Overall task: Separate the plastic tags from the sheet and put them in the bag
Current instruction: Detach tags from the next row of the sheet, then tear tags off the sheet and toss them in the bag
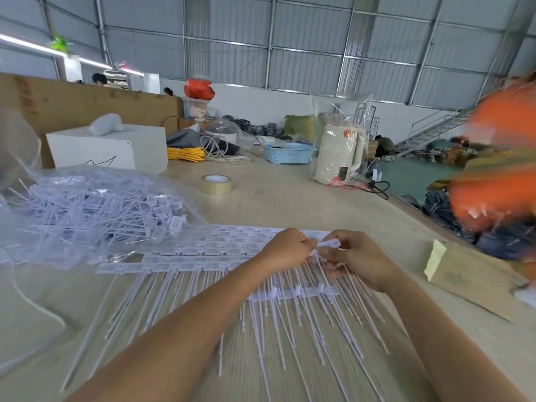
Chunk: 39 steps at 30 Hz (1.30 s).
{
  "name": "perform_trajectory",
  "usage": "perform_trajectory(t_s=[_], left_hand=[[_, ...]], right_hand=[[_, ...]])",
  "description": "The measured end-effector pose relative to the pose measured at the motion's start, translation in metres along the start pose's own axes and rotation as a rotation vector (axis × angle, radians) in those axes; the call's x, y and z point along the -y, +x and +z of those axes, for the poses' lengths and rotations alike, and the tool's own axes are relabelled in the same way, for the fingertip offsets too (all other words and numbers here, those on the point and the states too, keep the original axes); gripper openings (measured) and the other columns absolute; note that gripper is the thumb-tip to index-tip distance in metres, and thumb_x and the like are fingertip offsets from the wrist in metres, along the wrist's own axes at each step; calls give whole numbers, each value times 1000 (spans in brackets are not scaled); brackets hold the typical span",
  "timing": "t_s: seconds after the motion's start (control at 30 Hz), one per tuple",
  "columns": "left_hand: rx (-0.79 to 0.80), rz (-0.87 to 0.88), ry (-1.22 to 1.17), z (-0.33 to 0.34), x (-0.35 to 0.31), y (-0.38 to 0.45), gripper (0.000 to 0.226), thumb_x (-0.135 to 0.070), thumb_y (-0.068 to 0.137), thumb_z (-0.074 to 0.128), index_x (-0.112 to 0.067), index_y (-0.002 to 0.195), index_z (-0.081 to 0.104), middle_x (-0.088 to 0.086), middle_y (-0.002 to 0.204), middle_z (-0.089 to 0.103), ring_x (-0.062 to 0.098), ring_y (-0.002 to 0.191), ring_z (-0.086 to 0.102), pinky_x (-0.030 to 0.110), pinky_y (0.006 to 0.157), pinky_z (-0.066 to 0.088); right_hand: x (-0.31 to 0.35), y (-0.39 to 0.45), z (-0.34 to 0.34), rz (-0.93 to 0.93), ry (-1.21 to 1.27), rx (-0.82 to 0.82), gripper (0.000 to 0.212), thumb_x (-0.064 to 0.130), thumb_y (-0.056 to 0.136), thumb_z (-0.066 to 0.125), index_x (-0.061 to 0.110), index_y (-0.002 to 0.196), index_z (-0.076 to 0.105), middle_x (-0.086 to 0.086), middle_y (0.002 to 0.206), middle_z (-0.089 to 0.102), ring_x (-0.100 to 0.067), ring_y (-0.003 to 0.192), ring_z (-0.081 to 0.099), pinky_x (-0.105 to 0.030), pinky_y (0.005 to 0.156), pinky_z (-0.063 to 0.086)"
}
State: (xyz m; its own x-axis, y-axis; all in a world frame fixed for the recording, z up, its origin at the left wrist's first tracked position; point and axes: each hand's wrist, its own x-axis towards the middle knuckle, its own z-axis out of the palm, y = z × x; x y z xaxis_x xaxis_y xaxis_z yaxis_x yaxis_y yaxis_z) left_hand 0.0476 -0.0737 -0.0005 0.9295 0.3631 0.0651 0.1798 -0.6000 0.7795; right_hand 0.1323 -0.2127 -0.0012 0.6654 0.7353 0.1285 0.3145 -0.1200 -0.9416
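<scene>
both hands pinch one white tag (329, 244): left hand (285, 247), right hand (352, 256). the sheet (203, 250) lies crosswise on the table (290, 195), its thin tails pointing toward the viewer.

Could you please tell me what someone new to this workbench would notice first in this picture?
First, the two bare hands meeting at the centre: the left hand and right hand pinch a white plastic tag at the right end of the white tag sheet, whose long thin tails fan toward the viewer. Next, the clear plastic bag heaped with loose white tags, at the left. A blurred orange shape fills the right edge.
</scene>
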Motion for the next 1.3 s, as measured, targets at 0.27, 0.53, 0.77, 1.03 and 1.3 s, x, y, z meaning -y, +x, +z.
perform_trajectory(t_s=[0.27,0.53,0.77,1.03,1.3], left_hand=[[7,-74,-139,-7,-9,-3,39,-24,95,51,-13,57,50,4,58,51,16,54,46,25,54,34],[22,-134,-226,-14,-20,-6,28,-25,93,55,-9,69,57,2,56,48,13,49,42,21,47,32],[12,-90,-128,-19,-20,-9,33,-21,92,54,-11,60,56,-2,54,51,10,48,46,21,52,38],[160,-24,67,-25,-15,-9,22,3,88,50,11,103,63,19,91,58,23,73,58,32,74,42],[170,-25,37,-32,-13,-8,44,-10,83,67,-12,123,49,6,119,53,21,110,52,31,90,46]], right_hand=[[4,-3,6,-220,-83,-70,14,-11,84,58,-3,73,63,-8,61,57,-13,53,57,-25,48,51],[9,-2,6,-263,-118,-175,17,-10,85,57,-3,70,63,-13,62,58,-14,50,55,-23,39,44],[10,-3,-26,-12,190,-448,17,-7,87,56,2,73,58,-11,60,50,-9,42,47,-15,33,33],[24,0,14,134,343,-137,15,5,89,58,4,74,60,-6,65,58,-12,56,56,-21,51,47],[12,-1,30,35,265,-103,13,0,90,56,-3,77,58,-18,66,66,-25,59,65,-30,55,53]])
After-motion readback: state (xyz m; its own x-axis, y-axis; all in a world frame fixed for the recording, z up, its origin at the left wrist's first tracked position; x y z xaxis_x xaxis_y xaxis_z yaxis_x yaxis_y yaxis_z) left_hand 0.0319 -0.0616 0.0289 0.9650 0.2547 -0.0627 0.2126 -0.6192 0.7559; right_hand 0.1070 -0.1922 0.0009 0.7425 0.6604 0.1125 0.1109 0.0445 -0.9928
